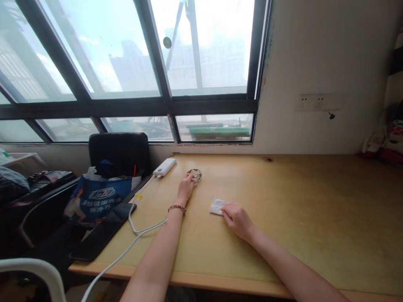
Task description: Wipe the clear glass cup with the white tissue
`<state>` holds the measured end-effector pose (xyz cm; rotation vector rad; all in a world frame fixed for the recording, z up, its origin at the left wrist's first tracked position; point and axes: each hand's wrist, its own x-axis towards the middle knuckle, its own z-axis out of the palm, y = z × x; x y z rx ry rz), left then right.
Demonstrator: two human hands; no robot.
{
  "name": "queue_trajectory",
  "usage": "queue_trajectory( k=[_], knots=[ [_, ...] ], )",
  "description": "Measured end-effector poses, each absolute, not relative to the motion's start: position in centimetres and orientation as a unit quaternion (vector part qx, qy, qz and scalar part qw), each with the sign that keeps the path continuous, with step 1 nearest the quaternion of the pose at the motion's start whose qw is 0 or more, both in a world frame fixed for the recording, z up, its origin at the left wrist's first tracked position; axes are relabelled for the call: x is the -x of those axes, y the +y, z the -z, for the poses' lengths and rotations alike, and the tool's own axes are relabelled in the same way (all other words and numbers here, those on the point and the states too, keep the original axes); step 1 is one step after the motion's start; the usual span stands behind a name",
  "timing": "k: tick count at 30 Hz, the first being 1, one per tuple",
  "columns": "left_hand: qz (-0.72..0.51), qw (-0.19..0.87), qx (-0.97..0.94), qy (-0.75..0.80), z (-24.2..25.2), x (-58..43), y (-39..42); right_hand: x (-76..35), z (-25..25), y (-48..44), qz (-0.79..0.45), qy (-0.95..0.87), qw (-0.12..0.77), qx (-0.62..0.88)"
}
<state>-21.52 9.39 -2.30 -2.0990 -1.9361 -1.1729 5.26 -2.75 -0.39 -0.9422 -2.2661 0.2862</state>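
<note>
My left hand (187,186) reaches toward the back of the table, its fingers closed on the near side of a shiny, round, ring-shaped metal object (199,173). Whether that object is lifted or rests on the tabletop I cannot tell. A beaded bracelet (177,207) circles my left wrist. Closer to me and to the right, my right hand (236,217) pinches the right edge of a small folded white tissue (216,206). The tissue lies at or just above the wooden surface, and its right edge is hidden under my fingers.
A white power bank (164,167) lies at the table's left edge, with a white cable (132,226) running forward under my left forearm. A black tablet-like slab (103,233) overhangs that edge. Left of the table (302,218) stand a blue bag (97,199) and a black chair (119,147).
</note>
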Motion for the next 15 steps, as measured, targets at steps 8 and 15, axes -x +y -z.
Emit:
queue_trajectory(
  k=[8,15],
  knots=[
    [0.363,0.051,0.648,-0.667,2.39,21.61,9.31,-5.36,-0.07,-2.96,-0.132,-0.848,0.317,0.403],
    [0.370,0.068,0.646,-0.664,3.00,21.96,9.80,-5.35,0.50,-2.57,-0.151,-0.855,0.306,0.391]
  ],
)
